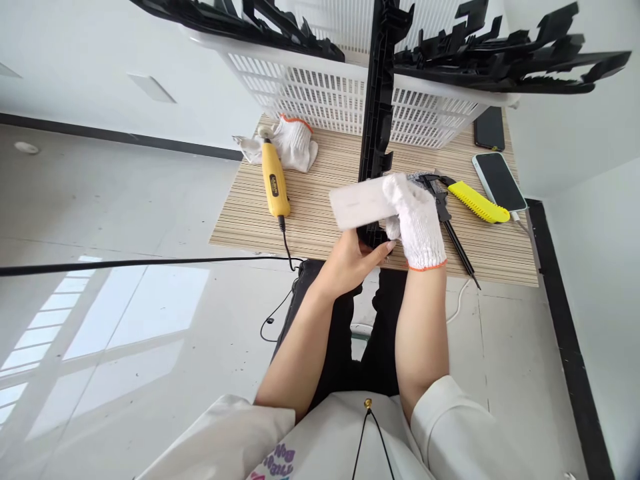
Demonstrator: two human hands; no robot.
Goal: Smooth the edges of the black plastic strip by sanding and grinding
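A long black plastic trim piece (376,113) stretches away from me across the table, its far part rising past the basket rim. My bare left hand (350,263) grips its near end, thumb to the right. In my right hand (415,220), which wears a white knit glove with an orange cuff edge, is a flat white rectangular piece (357,202). That piece lies across the black trim near its close end and hides part of it. What the white piece is made of, I cannot tell. To the right of the glove lies a black caliper (447,217), partly covered by it.
A yellow corded rotary tool (275,180) rests beside a white glove (297,143) on the left. A yellow utility knife (479,202), a white-edged phone (500,181) and a dark phone (490,128) lie right. Behind, a white basket (320,87) holds several black parts (500,63).
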